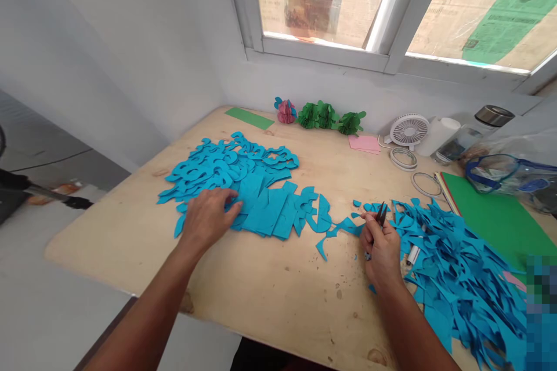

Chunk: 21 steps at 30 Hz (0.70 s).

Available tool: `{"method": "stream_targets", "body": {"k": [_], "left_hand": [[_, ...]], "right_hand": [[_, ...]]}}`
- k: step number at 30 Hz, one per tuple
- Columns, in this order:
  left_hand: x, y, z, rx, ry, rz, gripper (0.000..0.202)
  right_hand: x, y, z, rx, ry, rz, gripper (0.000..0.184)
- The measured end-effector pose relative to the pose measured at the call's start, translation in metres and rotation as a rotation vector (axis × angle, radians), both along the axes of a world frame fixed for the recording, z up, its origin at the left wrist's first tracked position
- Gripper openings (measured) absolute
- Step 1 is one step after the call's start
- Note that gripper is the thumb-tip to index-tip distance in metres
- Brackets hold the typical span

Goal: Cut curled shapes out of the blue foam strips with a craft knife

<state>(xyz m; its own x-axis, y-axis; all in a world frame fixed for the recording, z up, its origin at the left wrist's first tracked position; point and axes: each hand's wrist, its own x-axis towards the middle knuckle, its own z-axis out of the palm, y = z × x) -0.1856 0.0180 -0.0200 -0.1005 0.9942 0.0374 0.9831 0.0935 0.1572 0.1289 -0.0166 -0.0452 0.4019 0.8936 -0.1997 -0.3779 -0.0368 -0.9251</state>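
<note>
My left hand lies on a pile of blue cut paper shapes, its fingers curled onto a folded blue piece at the pile's near edge. My right hand is closed round small dark scissors whose tips point up and away. It rests on the wooden table beside a heap of blue paper offcuts to its right.
Along the wall stand pink and green paper decorations, a green strip, pink notes, a small white fan, tape rings, a bottle. Green sheets and a plastic bag lie at the right.
</note>
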Motion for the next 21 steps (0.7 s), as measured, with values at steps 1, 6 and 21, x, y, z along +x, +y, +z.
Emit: {"method": "stream_targets", "body": {"k": [1, 6, 21], "left_hand": [[0.007, 0.002, -0.002, -0.008, 0.003, -0.007, 0.031], [0.026, 0.016, -0.007, -0.042, 0.073, 0.065, 0.035], [0.045, 0.007, 0.004, 0.296, -0.400, 0.191, 0.026]], "right_hand": [[0.000, 0.000, 0.000, -0.002, -0.002, -0.004, 0.031], [-0.001, 0.000, 0.002, -0.014, -0.010, -0.012, 0.033], [-0.005, 0.001, 0.006, -0.008, 0.011, 0.030, 0.031]]}}
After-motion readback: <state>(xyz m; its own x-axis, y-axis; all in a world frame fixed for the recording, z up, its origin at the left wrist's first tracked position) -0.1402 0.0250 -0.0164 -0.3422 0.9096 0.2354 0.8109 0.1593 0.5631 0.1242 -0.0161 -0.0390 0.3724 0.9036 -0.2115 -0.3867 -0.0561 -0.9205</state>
